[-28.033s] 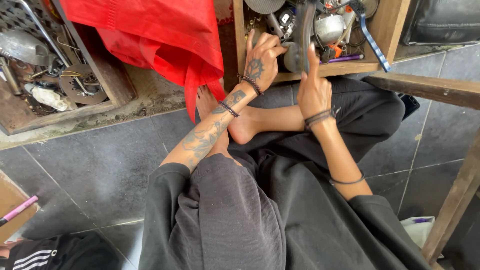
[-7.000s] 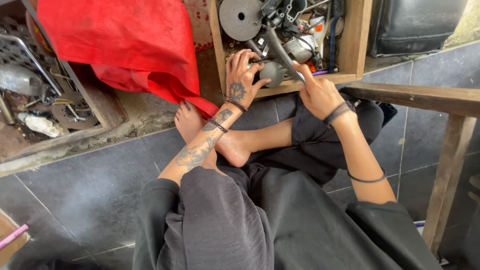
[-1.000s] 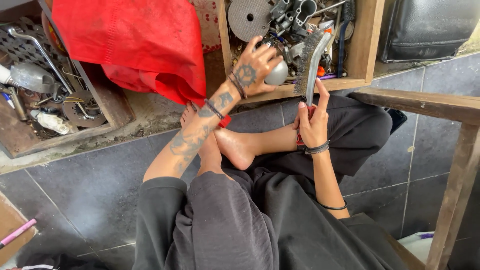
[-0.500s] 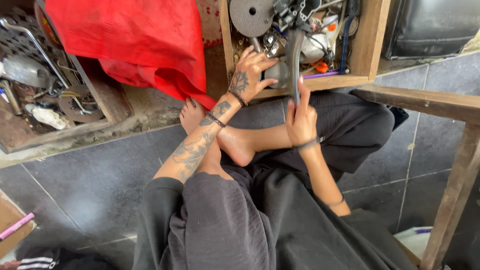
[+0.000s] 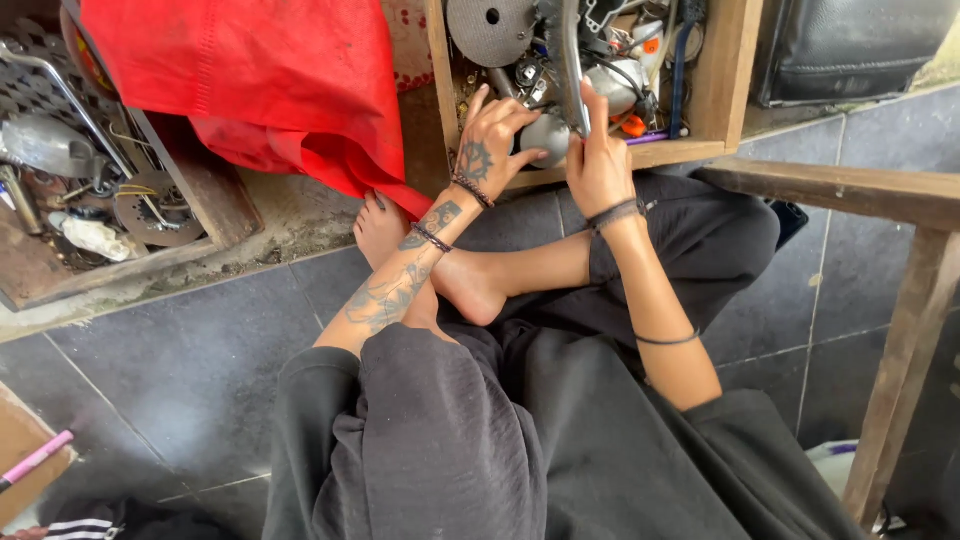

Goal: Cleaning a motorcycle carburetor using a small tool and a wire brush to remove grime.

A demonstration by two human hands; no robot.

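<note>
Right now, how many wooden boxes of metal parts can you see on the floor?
2. One wooden box lies at top centre, where the left hand and right hand reach in; another wooden box lies at far left, partly under the red cloth.

- The floor point(image 5: 150, 370) is made of dark grey tiles with thin pale lines between them.
- A wooden box point(image 5: 725, 80) sits on the floor at the top. It is full of metal parts, with a round grey disc point(image 5: 490, 28) at its back.
- A second wooden tray point(image 5: 215, 200) sits on the floor at the left. It holds more metal bits and a flat toothed ring point(image 5: 145, 215).
- A red cloth point(image 5: 250, 80) hangs over the gap between the 2 boxes.
- A strip of rough, dusty concrete point(image 5: 300, 225) runs under the boxes.
- A wooden frame leg point(image 5: 900, 370) stands on the tiles at the right.
- A bare foot point(image 5: 385, 225) rests on the floor by the cloth.
</note>
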